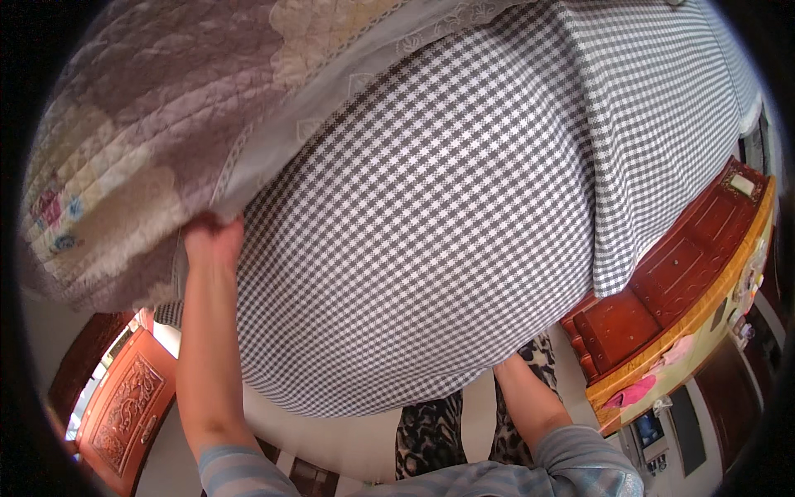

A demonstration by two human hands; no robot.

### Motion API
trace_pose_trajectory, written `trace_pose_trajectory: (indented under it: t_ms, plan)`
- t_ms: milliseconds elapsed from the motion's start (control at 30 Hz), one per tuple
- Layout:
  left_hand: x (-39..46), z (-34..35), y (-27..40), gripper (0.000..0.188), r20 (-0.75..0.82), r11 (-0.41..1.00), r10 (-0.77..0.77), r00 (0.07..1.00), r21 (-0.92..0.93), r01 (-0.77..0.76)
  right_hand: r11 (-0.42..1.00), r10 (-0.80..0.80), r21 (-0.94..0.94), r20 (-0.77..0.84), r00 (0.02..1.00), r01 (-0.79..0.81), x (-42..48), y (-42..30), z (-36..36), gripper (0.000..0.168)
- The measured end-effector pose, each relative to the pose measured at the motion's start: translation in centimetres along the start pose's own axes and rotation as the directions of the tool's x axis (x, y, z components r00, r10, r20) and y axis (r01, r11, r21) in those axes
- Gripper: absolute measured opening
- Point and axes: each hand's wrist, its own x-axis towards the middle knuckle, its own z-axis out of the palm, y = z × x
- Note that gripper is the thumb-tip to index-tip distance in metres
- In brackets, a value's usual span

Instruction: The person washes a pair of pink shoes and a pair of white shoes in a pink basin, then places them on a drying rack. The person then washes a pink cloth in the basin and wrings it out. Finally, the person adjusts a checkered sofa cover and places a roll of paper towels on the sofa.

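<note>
A quilted floral bedspread (217,124) in mauve and cream, edged with a pale lace-patterned border (348,81), is raised at the upper left. My left hand (214,233) grips it by this edge; the fingertips are hidden in the cloth. Before me spreads a black-and-white gingham cloth (422,217), its near edge hanging over the bed's side. A folded-over layer of the same check (646,143) lies at the right. My right wrist (510,365) goes in under the hanging gingham edge, and the cloth covers that hand.
At the right stands a red-brown wooden cabinet (671,267) with a yellowish top, on which pink cloths (630,391) lie. A carved wooden door (127,404) is at the lower left. My patterned trouser legs (431,435) are close to the bed, above a pale floor (323,428).
</note>
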Motion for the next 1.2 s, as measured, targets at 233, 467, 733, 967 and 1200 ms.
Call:
trace_pose_trajectory:
  t_ms: [233,467,733,967,1200]
  plan:
    - [-4.6,-1.5,0.2,0.037,0.128,0.995,-0.096,0.987,0.021,0.094,0.999,-0.007,0.043,0.013,1.000,0.007,0.5,1.2,0.6,0.057]
    - [-3.9,-9.6,-2.3,0.047,0.307,0.927,-0.248,0.919,0.350,0.133,0.999,-0.051,-0.011,0.020,0.999,0.051,1.8,0.2,1.1,0.057]
    - [-10.7,-43.5,-4.9,0.036,-0.058,0.069,0.671,0.739,0.997,0.016,0.965,-0.131,-0.228,0.019,0.991,0.131,1.8,-4.6,-0.5,0.056]
    - [-11.5,-59.7,-2.1,0.050,-0.415,0.344,0.711,0.568,0.909,0.235,0.868,-0.237,-0.445,0.022,0.971,0.221,2.1,-5.0,0.0,0.056]
    - [-2.0,-62.5,8.0,0.083,-0.320,0.889,0.083,0.944,0.451,0.075,0.741,-0.407,-0.555,0.076,0.910,0.378,2.0,-7.3,0.5,0.056]
